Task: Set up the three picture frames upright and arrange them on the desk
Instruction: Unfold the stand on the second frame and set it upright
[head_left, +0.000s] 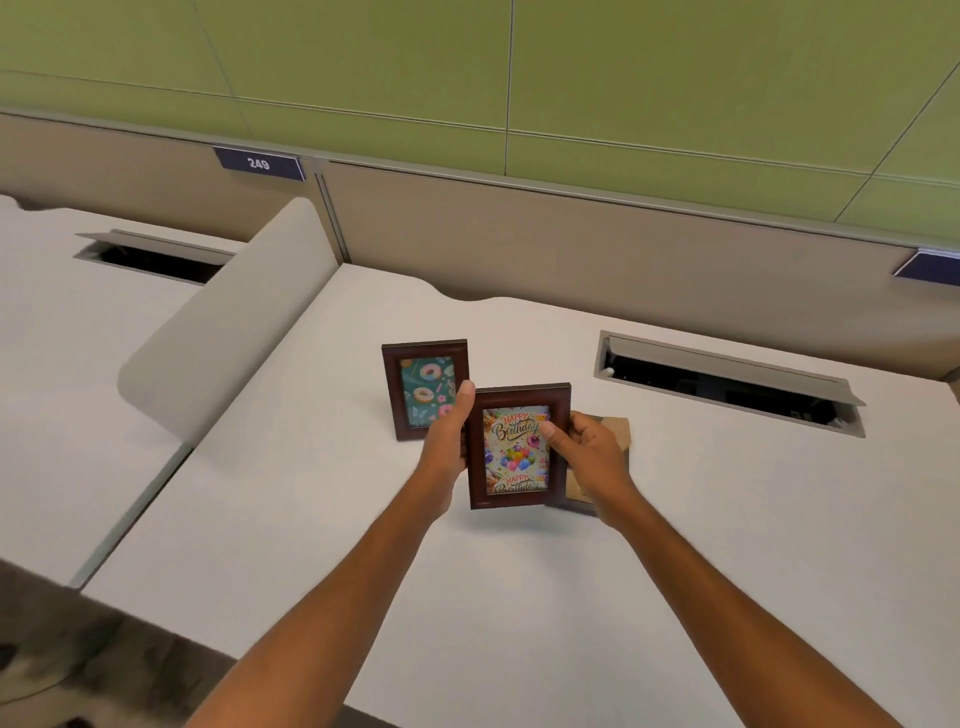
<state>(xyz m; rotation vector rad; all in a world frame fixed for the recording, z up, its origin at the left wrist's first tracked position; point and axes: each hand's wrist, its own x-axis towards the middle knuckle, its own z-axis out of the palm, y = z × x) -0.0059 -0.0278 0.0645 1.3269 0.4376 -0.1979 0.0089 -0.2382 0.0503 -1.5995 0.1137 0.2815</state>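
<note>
A dark wooden frame with a doughnut picture (423, 387) stands upright on the white desk (322, 519). In front of it, slightly right, I hold a second dark frame showing a "Happy Birthday" card (517, 449), facing me, just above the desk. My left hand (449, 441) grips its left edge with the thumb up at the top corner. My right hand (587, 454) grips its right edge, thumb on the glass. Behind my right hand lies a third frame (613, 431), face down with its brown back showing, mostly hidden.
A grey cable slot with a raised lid (727, 384) is set in the desk at the right rear. A rounded divider panel (228, 322) rises at the desk's left side. The beige partition wall (571, 249) closes the back. Another desk with a cable slot (150, 260) lies left.
</note>
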